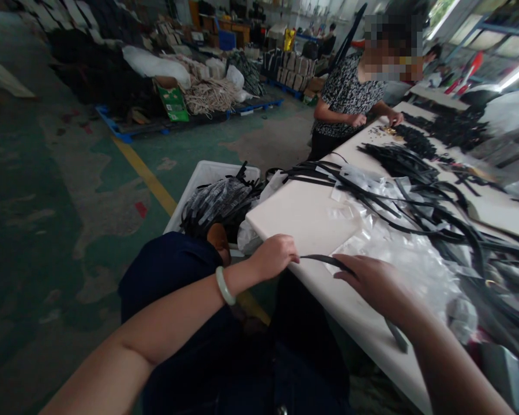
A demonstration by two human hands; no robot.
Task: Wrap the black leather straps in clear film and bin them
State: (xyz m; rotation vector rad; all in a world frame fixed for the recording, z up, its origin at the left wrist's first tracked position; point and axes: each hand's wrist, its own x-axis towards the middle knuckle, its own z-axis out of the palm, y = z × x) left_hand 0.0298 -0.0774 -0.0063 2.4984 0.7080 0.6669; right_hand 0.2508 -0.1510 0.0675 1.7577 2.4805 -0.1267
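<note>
We find both of the wearer's hands engaged on one narrow black strap [322, 257]. The left hand [274, 256] is clenched, pinching the strap at its fingertips; we see no length emerging beyond that pinch. The right hand [372, 279] grasps the same strap between thumb and fingers, and we cannot tell how much runs on inside the palm.

On alignment, we record the strap directly between the two hands: to the right of the left hand, to the left of the right hand. Its long axis runs crosswise from one to the other, bowing slightly and dipping toward the right fingers. Neither hand is clearly nearer, since both are in contact with it. The span lies over the near edge of the white table [281, 213], by the corner.

Below the right wrist, a dark grey strip [397, 335] shows at the table edge; we cannot confirm whether it belongs to the held strap. Just beyond the right hand we note clear plastic bags [389, 248], with loose black straps further off past them. Beyond the left hand, lower than the tabletop, stands a white tub [182, 202] holding bundled straps [211, 202]. Well apart from both hands, a co-worker's hand [394, 118] is at small parts on the table.
</note>
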